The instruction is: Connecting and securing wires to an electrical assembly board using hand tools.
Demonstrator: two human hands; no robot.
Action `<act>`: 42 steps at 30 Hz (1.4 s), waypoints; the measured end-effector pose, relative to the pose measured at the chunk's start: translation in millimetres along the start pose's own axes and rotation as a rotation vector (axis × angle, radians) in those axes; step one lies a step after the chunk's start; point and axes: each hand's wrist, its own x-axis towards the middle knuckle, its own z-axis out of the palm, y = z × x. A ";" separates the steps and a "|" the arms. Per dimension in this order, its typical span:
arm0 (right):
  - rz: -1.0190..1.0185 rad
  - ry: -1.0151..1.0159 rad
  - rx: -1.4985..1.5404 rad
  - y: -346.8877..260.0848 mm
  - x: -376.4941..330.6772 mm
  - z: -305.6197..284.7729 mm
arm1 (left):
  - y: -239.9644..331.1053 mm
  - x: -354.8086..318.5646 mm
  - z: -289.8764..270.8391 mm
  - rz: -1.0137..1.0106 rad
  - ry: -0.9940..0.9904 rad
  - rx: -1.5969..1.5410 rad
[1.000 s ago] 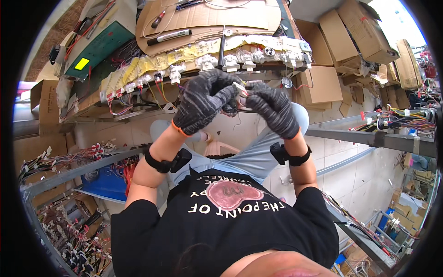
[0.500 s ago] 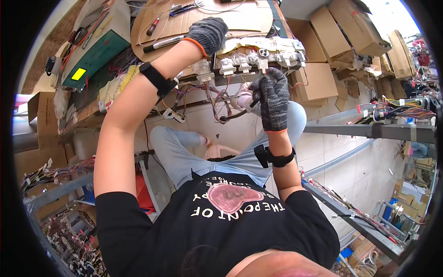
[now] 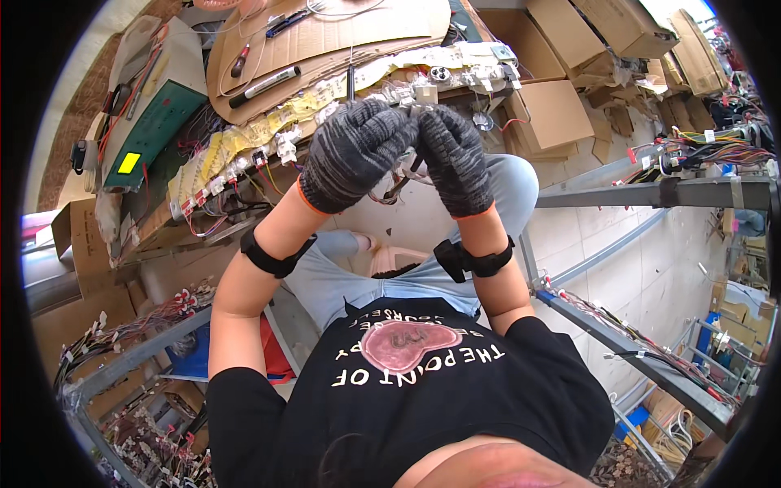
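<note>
My left hand (image 3: 355,154) and my right hand (image 3: 454,159) wear dark grey knit gloves with orange cuffs. Their fingertips come together just in front of the bench edge, fingers closed. Whatever is pinched between them is hidden by the gloves. Right beyond the fingertips sits a white connector block (image 3: 425,94), beside a round connector (image 3: 440,75) with dark holes. A slim black rod (image 3: 351,83) stands up behind the left glove; I cannot tell whether the hand touches it. Wires (image 3: 394,189) hang below the hands, partly covered.
On the cardboard (image 3: 325,53) lie a marker (image 3: 265,87), a small screwdriver (image 3: 240,61) and a blue cutter (image 3: 287,23). A green tester box (image 3: 154,122) with a lit yellow screen stands left. Cardboard boxes (image 3: 549,114) are at right, near a metal rail (image 3: 602,193).
My left hand has come down from over the cardboard to meet the right one at the bench edge. The right hand has shifted slightly left. The whole view has shifted too.
</note>
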 end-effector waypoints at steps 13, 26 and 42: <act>-0.817 -0.418 -1.299 -9.7 -10.1 -4.4 | -3.4 39.6 -40.6 -1.195 -0.707 -0.850; -0.214 -0.140 -0.417 -16.6 -32.2 -15.7 | 19.4 -4.2 -48.1 -1.232 -0.284 -0.955; -0.754 -0.107 -0.994 -20.1 -35.5 -28.3 | 34.0 -10.5 -37.7 -1.278 -0.191 -1.104</act>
